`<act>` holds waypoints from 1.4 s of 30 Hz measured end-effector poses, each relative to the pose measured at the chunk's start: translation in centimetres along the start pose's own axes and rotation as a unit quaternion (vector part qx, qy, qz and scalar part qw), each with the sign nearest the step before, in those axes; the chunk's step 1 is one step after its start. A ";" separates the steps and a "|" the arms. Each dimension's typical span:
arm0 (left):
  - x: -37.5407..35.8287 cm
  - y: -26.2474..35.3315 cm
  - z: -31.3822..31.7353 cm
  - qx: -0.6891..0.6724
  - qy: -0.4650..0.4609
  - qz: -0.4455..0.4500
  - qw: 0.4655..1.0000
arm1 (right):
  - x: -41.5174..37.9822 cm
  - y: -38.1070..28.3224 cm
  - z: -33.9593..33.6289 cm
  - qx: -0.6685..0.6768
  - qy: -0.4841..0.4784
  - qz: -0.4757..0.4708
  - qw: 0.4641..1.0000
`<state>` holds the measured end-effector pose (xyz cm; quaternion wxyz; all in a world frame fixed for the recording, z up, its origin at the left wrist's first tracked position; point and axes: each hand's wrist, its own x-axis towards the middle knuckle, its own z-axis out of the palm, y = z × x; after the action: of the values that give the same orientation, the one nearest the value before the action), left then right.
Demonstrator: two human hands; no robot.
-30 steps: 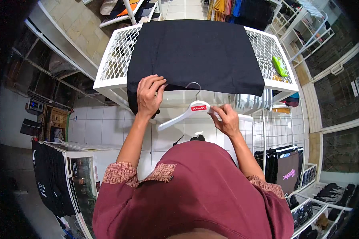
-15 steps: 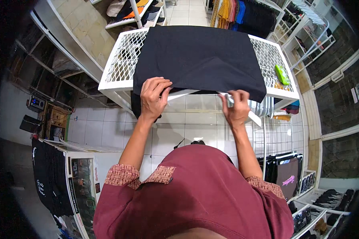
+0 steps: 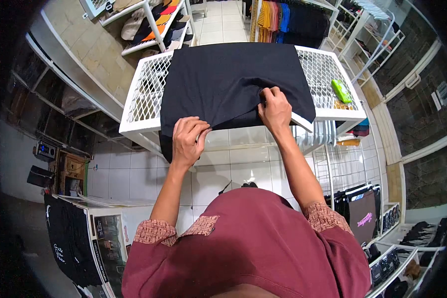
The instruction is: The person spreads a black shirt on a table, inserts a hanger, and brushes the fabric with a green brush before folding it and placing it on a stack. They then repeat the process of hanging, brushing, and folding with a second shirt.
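Observation:
A piece of black cloth (image 3: 208, 74) lies across the white mesh table, its near edge hanging over the front. My left hand (image 3: 187, 141) is closed on this edge at the left, thumb and fingers pinched together. Further in and to the right, my right hand (image 3: 275, 110) grips a raised part of the cloth, and creases fan out from its fingers. A white strip (image 3: 301, 121) shows under the cloth's right front corner, beside my right wrist.
The white mesh table (image 3: 146, 92) carries a bright green object (image 3: 341, 91) on its right side. Colourful shirts (image 3: 270, 22) hang behind it. A shelf with folded clothes (image 3: 164, 25) stands at the back left, and a glass-fronted case (image 3: 109, 238) at the lower left.
My right hand has moved up and inward from the front edge, lifting and bunching the cloth there. My left hand stays at the left of the edge. The view has shifted slightly.

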<state>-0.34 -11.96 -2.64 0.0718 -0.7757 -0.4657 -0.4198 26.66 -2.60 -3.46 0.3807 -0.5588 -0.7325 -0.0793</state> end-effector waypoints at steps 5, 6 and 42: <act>3.3 -0.9 -0.2 -0.024 -0.043 -0.044 0.998 | -0.3 0.8 0.1 0.006 0.001 -0.031 1.000; 4.2 -2.1 0.4 -0.030 -0.045 -0.058 0.997 | -0.3 0.9 0.1 -0.010 0.003 -0.042 0.999; 5.8 -3.6 4.0 0.083 0.036 -0.101 0.991 | 0.4 6.0 -10.9 0.179 -0.097 0.034 0.978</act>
<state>0.41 -4.15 -2.06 0.1094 -0.7007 -0.5720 -0.4122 36.95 -6.00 2.54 0.4045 -0.5113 -0.7485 0.1211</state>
